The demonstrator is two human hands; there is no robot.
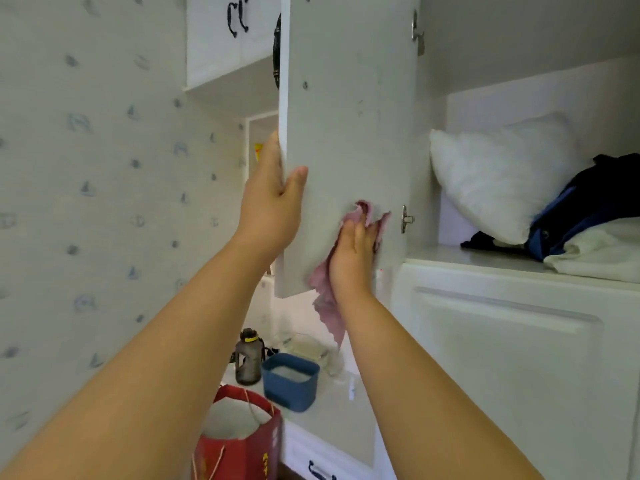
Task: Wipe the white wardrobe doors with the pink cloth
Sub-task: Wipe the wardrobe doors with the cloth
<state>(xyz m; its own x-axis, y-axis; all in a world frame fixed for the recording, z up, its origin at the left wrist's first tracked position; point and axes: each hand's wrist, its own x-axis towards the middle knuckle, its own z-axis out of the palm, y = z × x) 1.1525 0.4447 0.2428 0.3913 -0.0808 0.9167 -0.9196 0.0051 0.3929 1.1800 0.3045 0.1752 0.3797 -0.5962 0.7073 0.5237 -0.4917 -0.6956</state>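
In the head view, the open wardrobe door (346,133) stands at twelve o'clock. The left hand (273,202) grips its free edge, thumb on the inner face, fingers behind. The right hand (353,251) presses the pink cloth (325,299) flat with straight fingers on the lower inner face, near the hinge (407,220) at three o'clock from it; the cloth's tail hangs below the door. I judge the wiping is in progress: small dark spots remain higher on this face, and the lower door (502,358) at four o'clock seems not yet done.
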